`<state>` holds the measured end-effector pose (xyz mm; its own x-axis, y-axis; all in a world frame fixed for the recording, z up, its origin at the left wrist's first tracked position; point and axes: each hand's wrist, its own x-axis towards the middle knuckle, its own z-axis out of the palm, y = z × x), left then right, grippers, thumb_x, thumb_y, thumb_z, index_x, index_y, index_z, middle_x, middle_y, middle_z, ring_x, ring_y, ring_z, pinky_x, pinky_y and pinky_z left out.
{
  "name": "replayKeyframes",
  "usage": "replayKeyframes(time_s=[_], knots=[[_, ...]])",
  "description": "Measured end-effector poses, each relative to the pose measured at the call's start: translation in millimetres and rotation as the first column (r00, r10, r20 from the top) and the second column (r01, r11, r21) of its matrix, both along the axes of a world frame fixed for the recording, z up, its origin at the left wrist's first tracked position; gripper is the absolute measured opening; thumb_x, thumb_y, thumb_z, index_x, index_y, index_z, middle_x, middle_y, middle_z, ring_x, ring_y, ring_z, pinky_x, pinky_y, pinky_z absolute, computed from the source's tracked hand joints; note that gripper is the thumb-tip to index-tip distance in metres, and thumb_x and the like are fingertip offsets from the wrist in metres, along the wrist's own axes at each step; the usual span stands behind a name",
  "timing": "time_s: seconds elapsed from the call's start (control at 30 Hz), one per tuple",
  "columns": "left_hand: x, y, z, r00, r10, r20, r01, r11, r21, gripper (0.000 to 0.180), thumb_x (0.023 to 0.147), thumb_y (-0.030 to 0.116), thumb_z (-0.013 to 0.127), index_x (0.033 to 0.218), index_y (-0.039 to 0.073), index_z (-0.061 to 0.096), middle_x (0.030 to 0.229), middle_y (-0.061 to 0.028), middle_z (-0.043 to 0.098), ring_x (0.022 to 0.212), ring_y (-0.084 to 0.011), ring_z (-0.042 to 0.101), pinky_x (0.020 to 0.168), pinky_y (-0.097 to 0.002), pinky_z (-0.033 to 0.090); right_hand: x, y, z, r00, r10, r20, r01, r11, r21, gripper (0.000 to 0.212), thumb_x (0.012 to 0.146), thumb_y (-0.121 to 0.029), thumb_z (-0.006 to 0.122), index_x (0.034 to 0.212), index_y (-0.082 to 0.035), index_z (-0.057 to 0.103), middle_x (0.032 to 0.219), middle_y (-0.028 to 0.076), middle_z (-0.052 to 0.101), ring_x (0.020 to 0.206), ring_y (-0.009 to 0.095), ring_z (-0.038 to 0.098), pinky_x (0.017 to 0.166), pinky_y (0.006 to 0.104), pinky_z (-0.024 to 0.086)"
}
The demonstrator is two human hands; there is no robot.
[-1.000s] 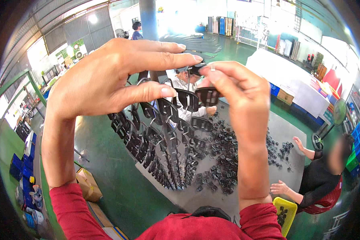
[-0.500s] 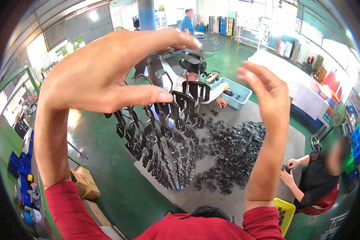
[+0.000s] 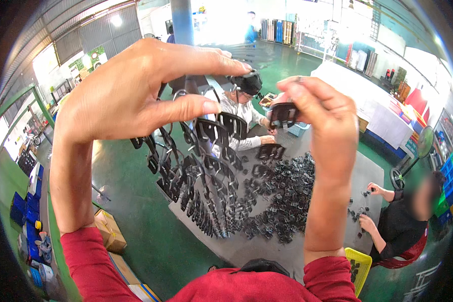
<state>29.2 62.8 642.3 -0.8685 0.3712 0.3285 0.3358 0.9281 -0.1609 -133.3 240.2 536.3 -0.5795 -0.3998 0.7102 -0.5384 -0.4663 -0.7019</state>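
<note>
My left hand (image 3: 131, 90) is raised at the top of a hanging rack, its thumb and fingers apart around the upper hooks. I see nothing held in it. Long strings of black plastic buckles (image 3: 214, 132) hang from metal hooks just below that hand. My right hand (image 3: 327, 108), level with it on the right, pinches a black buckle (image 3: 284, 116) between thumb and fingers. Another black buckle (image 3: 270, 152) shows just below it; whether the two are linked, I cannot tell. A large loose pile of black buckles (image 3: 287, 201) lies beneath on the grey table (image 3: 360, 173).
Across the table a person in a dark cap (image 3: 241, 108) works with both hands. At the right, a person in black (image 3: 400, 221) sits handling small pieces. A yellow basket (image 3: 365, 267) stands by my right sleeve, cardboard boxes (image 3: 109, 231) at the left. A blue basket (image 3: 299, 130) is partly hidden.
My right hand has closed and now holds a black buckle, shifting slightly left. My left hand stays by the hooks. The person across has drawn their hands back from the blue basket.
</note>
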Motion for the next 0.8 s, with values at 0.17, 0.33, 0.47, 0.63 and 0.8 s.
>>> replayKeyframes(time_s=[0.17,0.33,0.47,0.63,0.8], knots=[[2,6,1,0.992,0.124,-0.017,-0.125,0.989,-0.082,0.063,0.085,0.045,0.063,0.134,0.007,0.052,0.133,-0.0203,0.053,0.126,-0.0372,0.049,0.103,-0.0426,0.04,-66,37,-6,0.902,-0.431,0.031,0.418,0.887,0.196,0.021,0.088,-0.018,0.066,0.103,-0.003,0.071,0.087,0.006,0.072,0.075,0.011,0.067,0.068,0.0256,0.052],[5,6,2,0.992,0.12,0.026,-0.119,0.992,-0.034,0.068,0.083,0.044,0.066,0.138,0.008,0.047,0.134,-0.0189,0.049,0.128,-0.0356,0.046,0.104,-0.0409,0.039,-76,29,-17,0.543,-0.639,-0.544,0.835,0.481,0.268,0.024,0.088,-0.016,0.065,0.108,-0.003,0.069,0.094,0.01,0.073,0.084,0.015,0.069,0.073,0.0271,0.052],[5,-3,8,0.997,-0.005,0.071,0.003,1.0,0.016,0.07,0.083,0.047,0.066,0.139,0.009,0.046,0.135,-0.0189,0.05,0.127,-0.036,0.047,0.103,-0.0421,0.039,-26,2,-14,0.99,0.015,-0.137,0.005,0.989,0.147,0.025,0.091,-0.012,0.061,0.111,0.002,0.066,0.096,0.011,0.072,0.088,0.015,0.068,0.077,0.0266,0.052],[11,-10,14,0.992,0.023,0.122,-0.013,0.996,-0.088,0.068,0.083,0.052,0.062,0.135,0.009,0.052,0.139,-0.0195,0.048,0.126,-0.0373,0.049,0.103,-0.0436,0.039,12,-25,7,0.962,0.255,-0.098,-0.237,0.958,0.161,0.021,0.092,-0.01,0.062,0.107,0.003,0.067,0.094,0.008,0.071,0.084,0.012,0.066,0.074,0.0243,0.053],[15,-7,6,0.999,0.03,0.038,-0.027,0.996,-0.081,0.061,0.084,0.048,0.062,0.131,0.01,0.057,0.136,-0.021,0.052,0.121,-0.0404,0.053,0.098,-0.0436,0.044,18,-37,9,0.976,0.151,-0.157,-0.134,0.985,0.113,0.015,0.089,-0.009,0.063,0.096,0.003,0.069,0.079,0.007,0.07,0.073,0.008,0.064,0.067,0.0237,0.05]])
